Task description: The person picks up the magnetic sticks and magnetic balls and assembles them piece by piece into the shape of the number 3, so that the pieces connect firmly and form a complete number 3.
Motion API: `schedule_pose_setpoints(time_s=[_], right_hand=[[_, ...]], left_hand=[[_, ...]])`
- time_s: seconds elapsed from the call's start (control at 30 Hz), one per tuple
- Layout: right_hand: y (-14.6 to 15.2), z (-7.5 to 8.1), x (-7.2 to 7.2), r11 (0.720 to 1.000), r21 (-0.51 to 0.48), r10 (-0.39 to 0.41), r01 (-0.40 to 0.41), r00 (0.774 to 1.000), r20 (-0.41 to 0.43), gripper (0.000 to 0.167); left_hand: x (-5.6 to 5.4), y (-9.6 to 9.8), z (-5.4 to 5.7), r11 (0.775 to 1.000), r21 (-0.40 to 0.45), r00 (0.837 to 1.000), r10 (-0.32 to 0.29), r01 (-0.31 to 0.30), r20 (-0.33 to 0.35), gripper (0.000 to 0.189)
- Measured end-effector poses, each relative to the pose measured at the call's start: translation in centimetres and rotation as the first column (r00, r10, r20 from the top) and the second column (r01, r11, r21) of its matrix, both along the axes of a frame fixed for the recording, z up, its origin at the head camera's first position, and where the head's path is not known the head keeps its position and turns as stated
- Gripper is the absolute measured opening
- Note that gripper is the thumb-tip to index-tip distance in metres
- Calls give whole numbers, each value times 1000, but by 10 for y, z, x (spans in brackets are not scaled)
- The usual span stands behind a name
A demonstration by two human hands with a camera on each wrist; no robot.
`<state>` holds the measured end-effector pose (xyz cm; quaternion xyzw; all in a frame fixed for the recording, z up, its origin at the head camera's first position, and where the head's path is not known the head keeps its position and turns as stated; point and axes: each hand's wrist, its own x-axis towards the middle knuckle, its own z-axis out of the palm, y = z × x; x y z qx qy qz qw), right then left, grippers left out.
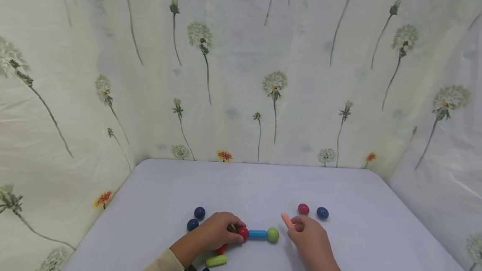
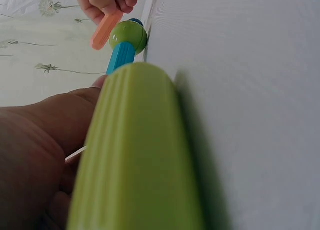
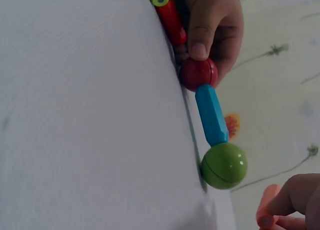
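Note:
On the table lies a joined piece: a red ball [image 1: 242,233], a blue rod [image 1: 257,233] and a green ball [image 1: 273,234] in a row. My left hand [image 1: 216,231] grips the red ball between thumb and fingers. To the right of the green ball, my right hand [image 1: 310,237] pinches an orange rod [image 1: 288,221], held apart from the joined piece. A red rod [image 3: 171,22] lies by my left hand, partly hidden. Close to the left wrist camera is a light green rod [image 2: 135,155].
Two dark blue balls [image 1: 199,213] sit beyond my left forearm. Past my right hand are another red ball [image 1: 303,209] and a blue ball [image 1: 322,213]. Black pieces [image 1: 192,268] show at the bottom edge. A flower-printed curtain [image 1: 233,74] surrounds the white table [image 1: 241,183].

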<state>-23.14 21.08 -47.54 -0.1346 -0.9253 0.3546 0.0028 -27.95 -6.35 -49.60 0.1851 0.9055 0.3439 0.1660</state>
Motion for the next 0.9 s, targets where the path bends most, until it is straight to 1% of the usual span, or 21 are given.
schedule_pose_setpoints(time_s=[0.17,0.27,0.43,0.57,0.7,0.9], right_hand=[[-16,0,-4,996,-87,-38,37,999,-14,34],[-29,0,-6,988,-134,-83,80,997,-10,34],[-50,-8,-9,972,-185,-151,148,989,1,35],[-59,-13,-12,965,-197,-179,173,984,-12,36],[-61,-15,-14,962,-183,-206,201,979,-8,37],[-59,-17,-15,960,-194,-203,202,979,18,39]], left_hand=[[-1,0,1,1000,23,1000,16,-17,11,31],[-1,0,1,999,27,1000,18,-18,13,31],[1,-1,2,1000,1,1000,18,-18,24,30],[1,-2,3,1000,12,999,23,-23,32,30],[-1,0,5,999,31,1000,9,-10,26,30],[-1,0,4,1000,21,1000,5,-6,21,30]])
